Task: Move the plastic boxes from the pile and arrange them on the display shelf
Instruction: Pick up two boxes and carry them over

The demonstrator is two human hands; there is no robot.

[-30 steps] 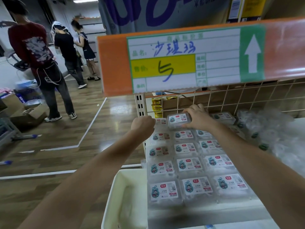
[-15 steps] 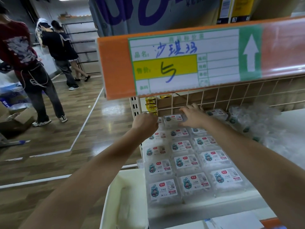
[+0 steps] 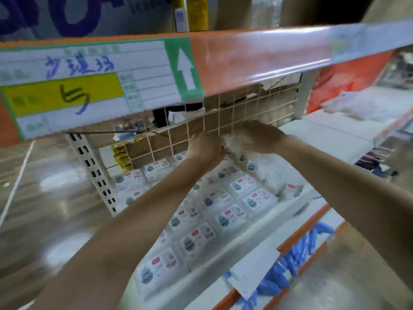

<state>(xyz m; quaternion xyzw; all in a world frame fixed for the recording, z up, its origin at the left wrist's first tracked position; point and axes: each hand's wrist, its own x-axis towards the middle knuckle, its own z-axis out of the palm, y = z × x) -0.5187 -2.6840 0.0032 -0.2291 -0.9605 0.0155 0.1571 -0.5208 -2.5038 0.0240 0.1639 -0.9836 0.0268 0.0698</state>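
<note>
Both hands are now reaching to the back right of the display shelf [image 3: 288, 204], where the pile of plastic boxes [image 3: 266, 162] is lying by the wire grid [image 3: 223, 117]. A moment ago they were setting a box down at the back of the tidy rows [image 3: 214, 211]; now they are going for more. The left hand [image 3: 204, 149] and the right hand [image 3: 257, 136] are closing together around something clear and crinkly from the pile. The picture is too blurry to tell how tight each grip is, or if a box is really being held. So one more box is looking placed, and the next pick is starting.
</note>
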